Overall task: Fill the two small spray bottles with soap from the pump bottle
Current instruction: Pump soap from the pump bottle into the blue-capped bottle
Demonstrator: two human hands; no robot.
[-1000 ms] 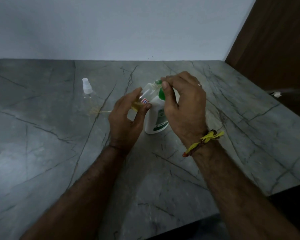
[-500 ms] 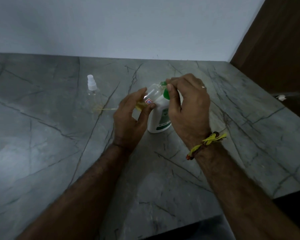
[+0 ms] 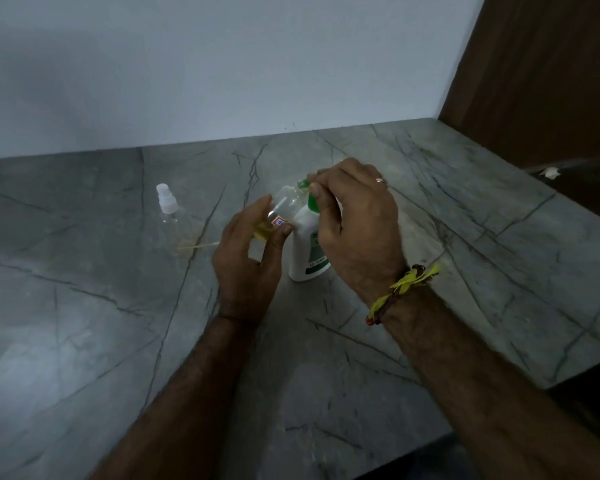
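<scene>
Over the last second little changes beyond the view tipping: our left hand [image 3: 248, 268] still grips the small clear spray bottle [image 3: 280, 216], tilted with its mouth at the green nozzle, and our right hand [image 3: 355, 233] keeps its fingers curled over the green pump head [image 3: 310, 199] of the white plastic pump bottle [image 3: 307, 247], so we judge pumping continues, with yellow soap seemingly pooled low inside. The second clear spray bottle [image 3: 168, 209], capped, stands far left on the grey veined stone counter [image 3: 430, 341], well apart, and the counter's right and near edges lie a fair way from the hands.

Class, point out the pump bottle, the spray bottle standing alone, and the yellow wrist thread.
pump bottle [image 3: 303, 237]: head view, white body.
spray bottle [image 3: 167, 202]: head view, white cap.
yellow wrist thread [image 3: 407, 282]: head view, knot.
</scene>
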